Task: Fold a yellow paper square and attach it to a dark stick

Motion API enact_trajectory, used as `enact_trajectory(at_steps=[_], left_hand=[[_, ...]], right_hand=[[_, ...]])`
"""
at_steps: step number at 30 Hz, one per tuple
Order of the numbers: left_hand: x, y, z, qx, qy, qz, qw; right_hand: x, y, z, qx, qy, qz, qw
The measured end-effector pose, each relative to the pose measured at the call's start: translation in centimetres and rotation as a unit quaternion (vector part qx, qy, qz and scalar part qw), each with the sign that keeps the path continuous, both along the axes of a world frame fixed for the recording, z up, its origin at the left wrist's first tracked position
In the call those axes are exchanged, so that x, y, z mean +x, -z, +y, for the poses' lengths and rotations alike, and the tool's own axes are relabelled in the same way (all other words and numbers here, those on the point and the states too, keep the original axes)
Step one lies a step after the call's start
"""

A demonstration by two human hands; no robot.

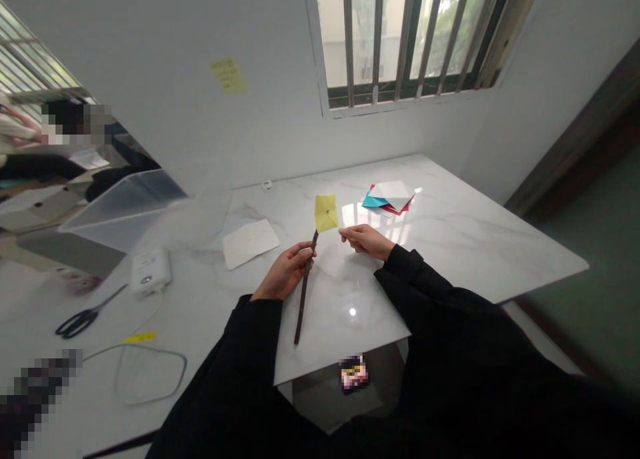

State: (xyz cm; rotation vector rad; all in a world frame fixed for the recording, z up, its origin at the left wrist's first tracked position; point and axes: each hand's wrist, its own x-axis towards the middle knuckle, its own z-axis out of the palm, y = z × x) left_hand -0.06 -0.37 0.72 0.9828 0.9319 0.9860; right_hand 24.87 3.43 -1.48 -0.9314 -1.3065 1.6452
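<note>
A dark brown stick slants upward in the grip of my left hand, fingers and thumb closed round its upper part. At the stick's top end is a small yellow piece of paper with folded, crease-like lines and a dark dot at its middle. Just right of that paper, my right hand is closed, thumb and forefinger pinched together near its lower right corner. Whether anything small is between those fingertips I cannot make out.
A white paper sheet lies left of the stick; folded coloured papers sit at the back right. Black scissors, a white device, a yellow scrap and a looped cable are at left. The table's right edge slopes away.
</note>
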Motion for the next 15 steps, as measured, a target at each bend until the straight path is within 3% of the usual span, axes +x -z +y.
enact_trajectory(at_steps=[10,15], left_hand=[[-0.10,0.03,0.00,0.002,0.008,0.009,1.000],[-0.14,-0.08,-0.09,0.001,0.005,0.017,1.000]], right_hand=[[0.38,0.22,0.83,-0.016,0.184,0.005,0.983],[0.62,0.70,1.18,0.013,0.239,-0.071,0.968]])
